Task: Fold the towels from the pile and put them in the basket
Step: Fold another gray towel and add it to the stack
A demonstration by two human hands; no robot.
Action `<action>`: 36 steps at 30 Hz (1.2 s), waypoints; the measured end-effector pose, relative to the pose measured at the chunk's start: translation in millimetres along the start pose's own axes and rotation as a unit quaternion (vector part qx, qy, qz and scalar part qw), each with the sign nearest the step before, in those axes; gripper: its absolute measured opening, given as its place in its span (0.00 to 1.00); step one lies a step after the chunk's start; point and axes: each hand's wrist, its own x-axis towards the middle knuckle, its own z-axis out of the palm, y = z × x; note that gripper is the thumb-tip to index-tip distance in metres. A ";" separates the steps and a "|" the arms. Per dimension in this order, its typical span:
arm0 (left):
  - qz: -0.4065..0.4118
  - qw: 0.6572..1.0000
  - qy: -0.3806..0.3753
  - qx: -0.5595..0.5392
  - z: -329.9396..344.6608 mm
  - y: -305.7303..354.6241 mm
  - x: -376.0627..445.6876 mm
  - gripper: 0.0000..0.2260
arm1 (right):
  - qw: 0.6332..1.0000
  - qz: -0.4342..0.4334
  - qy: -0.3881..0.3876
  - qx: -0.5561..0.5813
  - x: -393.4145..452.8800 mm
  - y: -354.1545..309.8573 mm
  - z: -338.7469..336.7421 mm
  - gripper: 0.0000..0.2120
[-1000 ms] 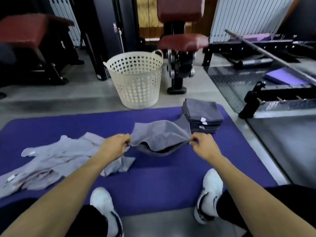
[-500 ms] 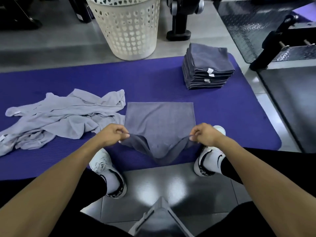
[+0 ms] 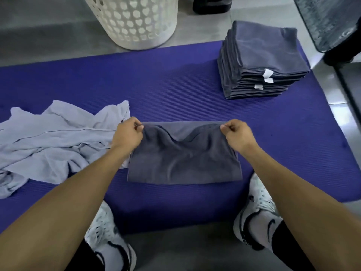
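Both hands, left hand [image 3: 128, 134] and right hand [image 3: 237, 135], now pinch the dark grey terry towel [image 3: 183, 161]'s corners, carried forward over its far half: first fold nearly closed.

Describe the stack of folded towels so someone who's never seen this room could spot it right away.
Find the purple mat on the floor. At its far right corner, right of the white basket, sits the stack of folded towels: dark grey, squared and white-tagged, unlike the crumpled pale pile.

A purple mat [image 3: 175, 79] covers grey floor [image 3: 48, 36]. On it: grey towel [image 3: 183, 163] at centre, folded stack [image 3: 261, 61] at two o'clock, crumpled pile [image 3: 48, 139] (paler) at nine o'clock.
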 end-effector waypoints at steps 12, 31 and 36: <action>0.315 0.930 -0.178 -0.067 80.5 113.6 -30.0 0.14 | 0.982 -0.008 -0.073 0.171 -11.7 21.5 -18.8 0.02; 0.204 0.956 -0.197 0.074 165.2 178.9 32.1 0.05 | 0.973 0.110 -0.172 0.109 -8.6 129.2 -19.2 0.07; 0.171 0.961 -0.215 0.038 191.8 186.4 34.7 0.07 | 0.957 0.166 -0.187 0.149 -14.9 152.5 -21.9 0.12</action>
